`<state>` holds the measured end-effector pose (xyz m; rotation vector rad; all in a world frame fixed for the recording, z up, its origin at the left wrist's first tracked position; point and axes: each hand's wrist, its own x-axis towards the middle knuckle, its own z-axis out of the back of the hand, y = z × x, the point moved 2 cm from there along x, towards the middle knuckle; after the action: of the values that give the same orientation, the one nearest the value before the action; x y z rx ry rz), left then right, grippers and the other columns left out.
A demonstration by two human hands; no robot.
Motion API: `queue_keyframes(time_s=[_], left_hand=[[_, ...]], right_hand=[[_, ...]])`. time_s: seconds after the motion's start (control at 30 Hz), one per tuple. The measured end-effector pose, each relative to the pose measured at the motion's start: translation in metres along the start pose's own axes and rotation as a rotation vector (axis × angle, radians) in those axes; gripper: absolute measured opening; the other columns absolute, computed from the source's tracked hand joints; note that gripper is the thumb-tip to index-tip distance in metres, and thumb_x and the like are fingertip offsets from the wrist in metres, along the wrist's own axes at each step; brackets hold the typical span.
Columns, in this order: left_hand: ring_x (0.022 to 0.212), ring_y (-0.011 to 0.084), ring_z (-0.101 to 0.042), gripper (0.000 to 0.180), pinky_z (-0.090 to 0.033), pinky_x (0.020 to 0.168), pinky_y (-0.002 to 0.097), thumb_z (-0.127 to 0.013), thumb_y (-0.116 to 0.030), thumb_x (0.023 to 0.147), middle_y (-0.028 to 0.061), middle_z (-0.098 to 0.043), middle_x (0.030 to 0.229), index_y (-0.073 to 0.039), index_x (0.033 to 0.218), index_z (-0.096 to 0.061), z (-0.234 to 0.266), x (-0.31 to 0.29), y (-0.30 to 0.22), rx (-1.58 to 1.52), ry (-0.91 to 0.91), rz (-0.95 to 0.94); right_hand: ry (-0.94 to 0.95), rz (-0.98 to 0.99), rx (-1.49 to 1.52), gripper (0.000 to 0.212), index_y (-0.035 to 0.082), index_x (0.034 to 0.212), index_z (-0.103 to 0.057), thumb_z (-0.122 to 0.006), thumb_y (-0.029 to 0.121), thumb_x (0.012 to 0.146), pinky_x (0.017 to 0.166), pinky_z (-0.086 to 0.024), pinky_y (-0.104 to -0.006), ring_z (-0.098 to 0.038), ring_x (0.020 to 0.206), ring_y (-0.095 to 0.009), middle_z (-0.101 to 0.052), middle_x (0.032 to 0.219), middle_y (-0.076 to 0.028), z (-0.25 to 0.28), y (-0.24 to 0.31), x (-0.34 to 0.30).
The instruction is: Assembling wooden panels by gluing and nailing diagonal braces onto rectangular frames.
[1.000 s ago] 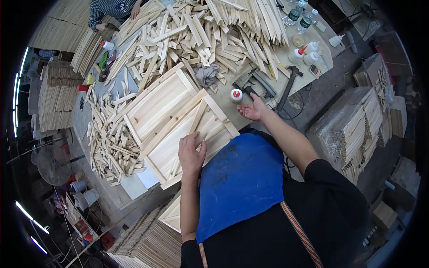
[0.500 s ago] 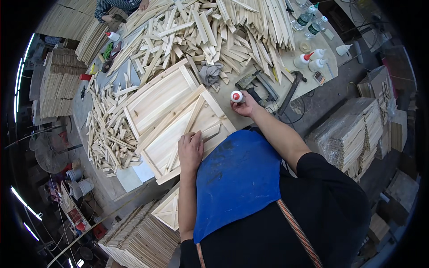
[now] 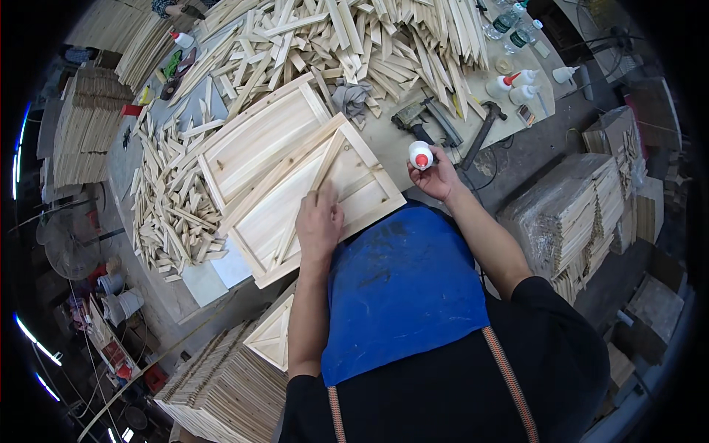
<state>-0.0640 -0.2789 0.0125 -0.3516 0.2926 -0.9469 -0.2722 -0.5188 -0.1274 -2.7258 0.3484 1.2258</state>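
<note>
- The white bottle (image 3: 418,150) sat in the right hand (image 3: 441,177), its fingers curled round the body; the red cap faced the camera, so its long axis was foreshortened and hard to read.
- The bottle was off to the right of the near panel (image 3: 360,166), apart from its right end, with the right hand much the nearer one.
- The near panel lay on the worktop (image 3: 384,136), its long axis running from lower left to upper right.
- The left hand (image 3: 320,225) rested over the diagonal strip (image 3: 329,161) on that panel, fingers bent; whether they pinched anything could not be told.
- The left hand hid part of the strip.
- Beyond the right hand lay a nail gun (image 3: 416,118) and a hammer (image 3: 481,136).
- The far panel (image 3: 258,155) lay alongside the near one, with a grey cloth (image 3: 351,101) and heaped strips (image 3: 317,44) past it.
</note>
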Motion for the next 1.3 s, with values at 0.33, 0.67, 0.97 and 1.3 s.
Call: queue_keyframes(time_s=[0.33,0.67,0.97,1.3], left_hand=[[0.097,0.0344,-0.068,0.051,-0.056,0.080,0.0428,-0.066,-0.019,0.095,0.0152,-0.067,0.119,-0.010,0.144,-0.054,0.029,-0.001,0.025,-0.177,0.123,0.389],[0.114,0.0304,-0.060,0.034,-0.050,0.093,0.0418,-0.066,-0.010,0.090,0.0115,-0.069,0.113,-0.009,0.124,-0.069,0.011,0.025,0.039,0.067,0.014,-0.674],[0.092,0.0226,-0.064,0.024,-0.053,0.079,0.0357,-0.059,-0.017,0.103,0.0112,-0.067,0.104,-0.005,0.121,-0.068,0.015,0.006,0.032,-0.668,0.000,-0.150],[0.083,0.0189,-0.065,0.033,-0.056,0.069,0.0313,-0.047,-0.029,0.110,0.0126,-0.068,0.101,-0.002,0.121,-0.062,-0.005,0.006,0.008,-2.278,0.369,0.315]], right_hand=[[-0.110,0.133,-0.011,0.059,-0.004,0.127,-0.057,-0.067,0.043,0.092,0.072,-0.058,-0.0339,-0.065,0.094,-0.029,-0.064,0.113,-0.019,0.029,-0.040,-0.029],[-0.089,0.210,0.023,0.059,-0.003,0.128,-0.057,-0.067,0.043,0.093,0.074,-0.059,-0.0353,-0.065,0.093,-0.028,-0.065,0.111,-0.018,0.028,-0.068,-0.057],[0.114,0.484,-0.155,0.058,-0.001,0.135,-0.054,-0.072,0.034,0.093,0.082,-0.060,-0.0384,-0.068,0.108,-0.029,-0.066,0.122,-0.017,-0.025,-0.103,-0.129],[0.317,0.736,-0.924,0.061,0.002,0.136,-0.054,-0.084,0.013,0.085,0.097,-0.055,-0.0362,-0.067,0.112,-0.019,-0.067,0.124,-0.010,-0.145,-0.118,-0.160]])
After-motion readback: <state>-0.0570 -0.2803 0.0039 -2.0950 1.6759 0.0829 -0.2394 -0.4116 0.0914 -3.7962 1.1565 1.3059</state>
